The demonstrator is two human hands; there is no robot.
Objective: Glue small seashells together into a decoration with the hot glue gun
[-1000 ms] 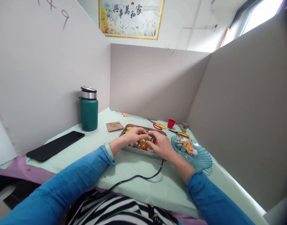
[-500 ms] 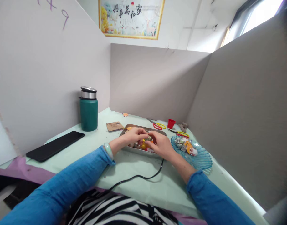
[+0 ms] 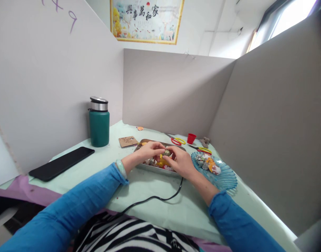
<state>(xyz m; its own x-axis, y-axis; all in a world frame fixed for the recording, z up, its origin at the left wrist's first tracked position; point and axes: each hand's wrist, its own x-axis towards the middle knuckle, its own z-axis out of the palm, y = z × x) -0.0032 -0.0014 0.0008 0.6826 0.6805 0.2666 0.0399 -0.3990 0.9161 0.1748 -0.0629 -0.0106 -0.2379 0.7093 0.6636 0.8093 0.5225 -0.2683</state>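
Over a metal tray, my left hand and my right hand meet at the fingertips. Between them is a small greenish-gold bell-like ball, pinched from both sides; fingers cover part of it. Below the hands the tray holds a yellow piece and several small mixed trinkets, partly hidden by my hands. To the right of my right hand, a blue glass plate bears silvery balls and orange and white pieces.
A green flask and a black phone-like slab are on the left. Behind the tray lie a brown card, two pairs of scissors and a red cup. A black cable crosses the front; grey partitions enclose the table.
The fingers have shifted slightly around the small ball, which shows a little more clearly between them. Both arms and the other things stay where they were.
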